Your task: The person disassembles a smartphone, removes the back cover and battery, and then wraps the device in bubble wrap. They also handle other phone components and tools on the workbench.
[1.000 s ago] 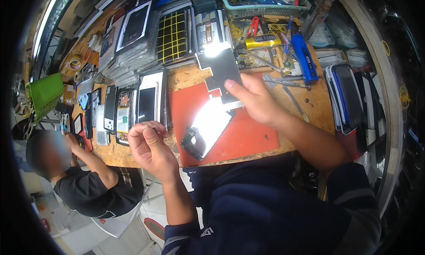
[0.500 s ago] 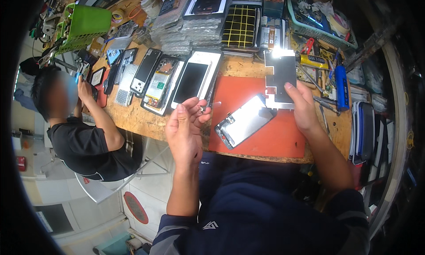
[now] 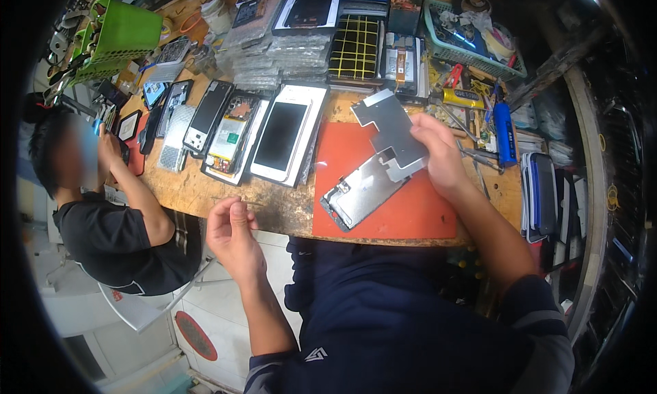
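Note:
My right hand (image 3: 438, 151) grips the edge of a thin grey metal plate (image 3: 397, 130) with stepped cutouts, tilted over the red mat. Beneath its lower end lies a phone screen assembly (image 3: 363, 192), silvery back up and black-edged, partly covered by the plate. Off the table's front edge, left of the mat, my left hand (image 3: 236, 237) is closed, thumb against the fingers. Something thin seems to stick out of it, too small to name. A white phone (image 3: 284, 134) rests on the table beyond that hand.
The red mat (image 3: 431, 213) covers the front edge. Opened phones (image 3: 233, 134) lie in a row to the left. Stacked bubble-wrapped packs (image 3: 298, 59) stand behind. A blue screwdriver-like tool (image 3: 505, 134) and a yellow tube (image 3: 462, 98) lie right. Another person (image 3: 116, 216) sits at left.
My left hand has moved left and toward me, away from the mat. The metal plate has turned and shifted left in my right hand, now overlapping the screen more. The view has shifted slightly.

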A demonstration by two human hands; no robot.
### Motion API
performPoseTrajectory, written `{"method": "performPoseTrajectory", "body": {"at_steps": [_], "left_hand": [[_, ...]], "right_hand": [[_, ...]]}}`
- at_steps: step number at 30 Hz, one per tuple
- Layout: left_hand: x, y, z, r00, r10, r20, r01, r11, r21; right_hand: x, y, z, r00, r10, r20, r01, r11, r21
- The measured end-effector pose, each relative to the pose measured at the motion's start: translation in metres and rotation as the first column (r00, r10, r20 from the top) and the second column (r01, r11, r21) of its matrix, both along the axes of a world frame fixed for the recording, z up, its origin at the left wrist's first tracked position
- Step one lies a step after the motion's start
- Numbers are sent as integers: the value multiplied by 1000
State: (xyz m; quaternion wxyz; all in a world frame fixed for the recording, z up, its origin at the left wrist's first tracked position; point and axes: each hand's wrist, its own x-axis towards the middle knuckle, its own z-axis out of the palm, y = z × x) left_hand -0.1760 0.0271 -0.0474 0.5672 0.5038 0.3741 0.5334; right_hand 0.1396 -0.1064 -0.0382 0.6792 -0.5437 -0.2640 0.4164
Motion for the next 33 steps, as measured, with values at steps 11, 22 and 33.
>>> {"method": "performPoseTrajectory", "body": {"at_steps": [11,22,33], "left_hand": [[-21,16,-26,970,59,-236,-30,992,123],[-19,22,-42,995,-44,-86,42,999,-24],[-17,22,-55,988,46,-144,-39,998,50]], "right_hand": [[-52,37,3,985,83,152,-71,994,-84],[-109,74,27,970,240,31,-231,956,-179],[-230,225,62,774,622,121,-584,774,-247]]}}
